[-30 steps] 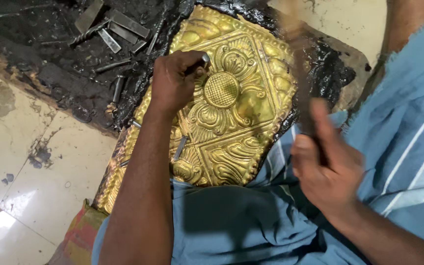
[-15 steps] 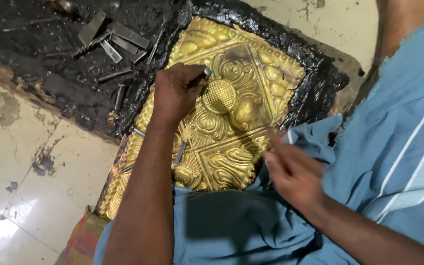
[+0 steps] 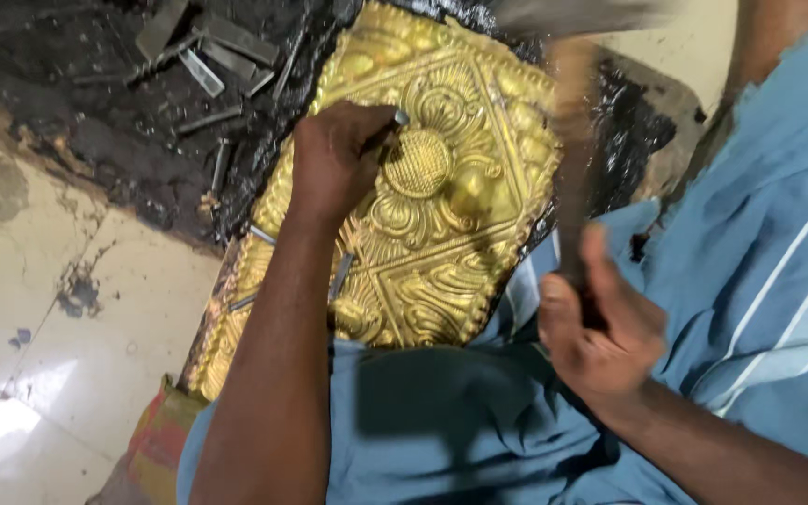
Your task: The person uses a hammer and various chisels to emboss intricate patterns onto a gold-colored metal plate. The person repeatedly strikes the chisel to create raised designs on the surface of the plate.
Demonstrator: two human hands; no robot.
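Observation:
A gold-coloured embossed metal panel with floral relief lies on a black pitch bed. My left hand rests on the panel, closed around a small metal punch whose tip meets the panel beside a round cross-hatched boss. My right hand is over my lap to the right, gripping the handle of a hammer. The hammer is raised and blurred, its head near the top edge of the view.
Several loose metal punches lie on the black pitch at the upper left. More thin tools lie on the panel near my forearm. Blue striped cloth covers my lap. Pale stained floor lies at the left.
My right hand has lifted the hammer from a low position near my lap up over the panel. The left hand keeps the punch in the same spot.

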